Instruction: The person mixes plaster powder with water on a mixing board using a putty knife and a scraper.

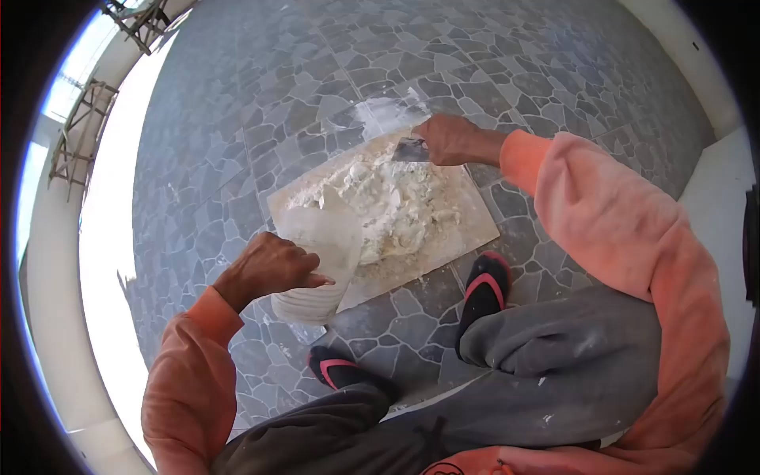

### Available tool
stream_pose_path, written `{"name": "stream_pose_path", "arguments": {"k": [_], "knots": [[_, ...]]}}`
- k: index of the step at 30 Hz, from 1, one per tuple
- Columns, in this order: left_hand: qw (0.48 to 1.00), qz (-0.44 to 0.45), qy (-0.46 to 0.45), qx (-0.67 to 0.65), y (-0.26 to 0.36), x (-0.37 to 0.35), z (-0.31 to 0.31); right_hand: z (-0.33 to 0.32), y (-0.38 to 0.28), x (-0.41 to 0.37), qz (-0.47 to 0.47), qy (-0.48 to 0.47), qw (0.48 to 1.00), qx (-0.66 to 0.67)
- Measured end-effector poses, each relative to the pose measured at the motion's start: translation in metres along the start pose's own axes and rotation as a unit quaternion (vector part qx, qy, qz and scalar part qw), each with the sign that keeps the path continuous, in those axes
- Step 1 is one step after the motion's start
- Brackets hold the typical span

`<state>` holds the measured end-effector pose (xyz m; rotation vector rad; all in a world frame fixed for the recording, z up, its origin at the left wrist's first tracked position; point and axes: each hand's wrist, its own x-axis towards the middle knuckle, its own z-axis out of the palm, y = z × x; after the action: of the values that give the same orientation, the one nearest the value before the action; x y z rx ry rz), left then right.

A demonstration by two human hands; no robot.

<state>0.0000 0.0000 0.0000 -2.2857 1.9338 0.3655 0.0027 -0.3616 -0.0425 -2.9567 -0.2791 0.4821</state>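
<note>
My left hand [273,269] is closed on a whitish plastic bucket [305,305] with ribbed sides, at the near left corner of a board [475,226]. The exact grip on the bucket is partly hidden. A heap of white, lumpy plaster-like material [396,198] is spread over the board. Above its far right part, my right hand [453,141] is wrapped round the handle of a putty knife [411,150]. The flat grey metal blade points left over the heap.
The floor [396,324] has a grey stone pattern, with a white smear [384,115] beyond the board. My feet in black socks and pink-strapped sandals [487,285] stand close to the board's near edge. Wooden trestles [83,131] stand at the far left.
</note>
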Motion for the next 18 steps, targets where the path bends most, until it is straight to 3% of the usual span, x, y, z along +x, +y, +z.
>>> {"name": "stream_pose_path", "arguments": {"k": [11, 18], "knots": [[0.999, 0.027, -0.036, 0.009, -0.001, 0.020, 0.007, -0.004, 0.033, 0.010, 0.027, 0.069, 0.997, 0.007], [0.998, 0.038, -0.053, 0.006, -0.002, 0.030, 0.011, -0.003, 0.040, 0.011, 0.003, 0.059, 0.998, 0.011]]}}
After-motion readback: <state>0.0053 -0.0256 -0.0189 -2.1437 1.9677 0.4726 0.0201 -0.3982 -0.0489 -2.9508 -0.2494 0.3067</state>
